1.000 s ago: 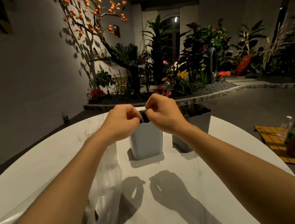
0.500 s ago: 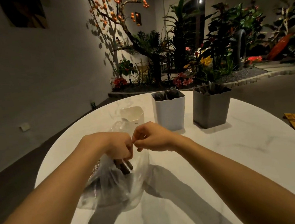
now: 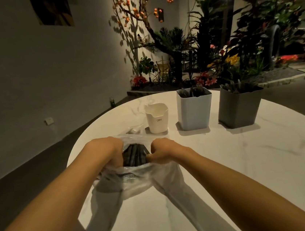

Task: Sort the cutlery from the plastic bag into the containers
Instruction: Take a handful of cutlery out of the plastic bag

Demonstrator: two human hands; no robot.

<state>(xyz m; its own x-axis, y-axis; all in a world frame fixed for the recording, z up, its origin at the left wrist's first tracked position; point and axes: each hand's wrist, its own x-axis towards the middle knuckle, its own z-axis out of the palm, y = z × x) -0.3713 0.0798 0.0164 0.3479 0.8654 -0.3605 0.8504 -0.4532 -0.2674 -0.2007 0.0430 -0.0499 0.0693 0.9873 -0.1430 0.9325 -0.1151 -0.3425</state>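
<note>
A clear plastic bag (image 3: 136, 181) lies on the round white marble table (image 3: 230, 173) in front of me. My left hand (image 3: 106, 151) grips the left edge of its mouth and my right hand (image 3: 161, 150) grips the right edge, holding it apart. Between them a bundle of dark cutlery (image 3: 135, 155) shows inside the bag. Behind stand three containers: a small white one (image 3: 157, 120), a pale blue one (image 3: 194, 110) with dark cutlery sticking up, and a dark grey one (image 3: 239, 107) also holding cutlery.
The table's curved edge runs close on the left, with dark floor beyond it. A planted bed with flowers and a tree with orange fruit (image 3: 179, 55) lies behind the table. A small wrinkled bit of clear plastic (image 3: 134, 131) lies left of the white container.
My hands came back from the pale blue container to the bag near me. They have now spread apart and pulled the bag's mouth open, showing the cutlery.
</note>
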